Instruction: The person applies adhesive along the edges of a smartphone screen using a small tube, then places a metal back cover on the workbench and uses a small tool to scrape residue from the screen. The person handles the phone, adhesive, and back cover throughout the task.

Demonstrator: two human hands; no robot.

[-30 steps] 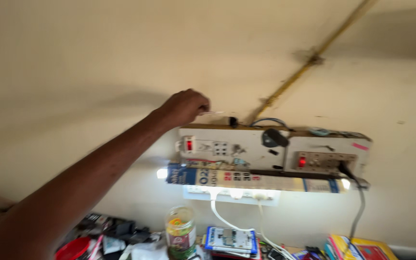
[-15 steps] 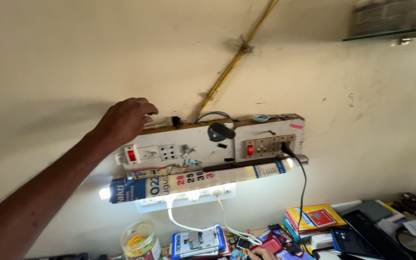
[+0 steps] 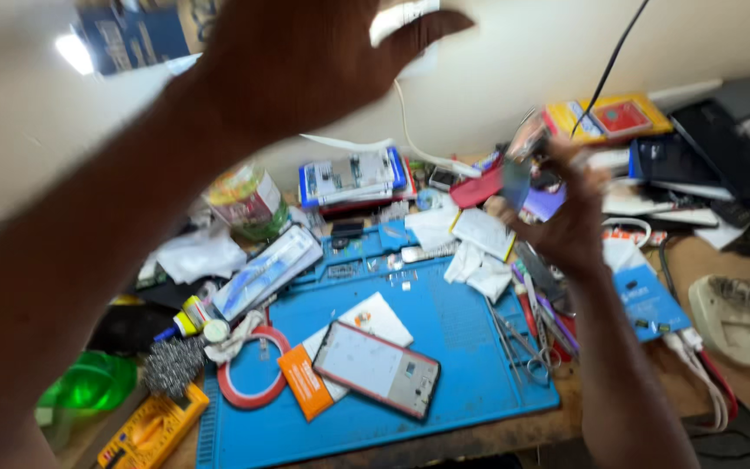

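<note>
The blue work mat (image 3: 444,347) covers the middle of the cluttered bench, its far edge set with small trays of screws. Above it, large and blurred, the left hand (image 3: 305,61) hangs high in front of the pale wall (image 3: 28,130), fingers spread loosely with the thumb out to the right; it grips nothing and touches nothing. The forearm runs down to the lower left corner.

The right hand (image 3: 566,226) is raised over the right side of the mat, fingers bunched upward around a small, thin, flat piece (image 3: 518,174), bluish and shiny, pinched at the fingertips. It is too blurred to tell what kind of part it is.

On the mat lies a phone (image 3: 377,368) with a red frame, pale face up, tilted, resting partly on a white card (image 3: 366,323) and just beside an orange packet (image 3: 304,382). A roll of red tape (image 3: 249,375) lies flat at the mat's left edge. Tweezers (image 3: 514,339) lie near the right edge. A yellow multimeter (image 3: 151,430) sits off the mat at the lower left, next to a ball of steel wool (image 3: 171,365).
</note>
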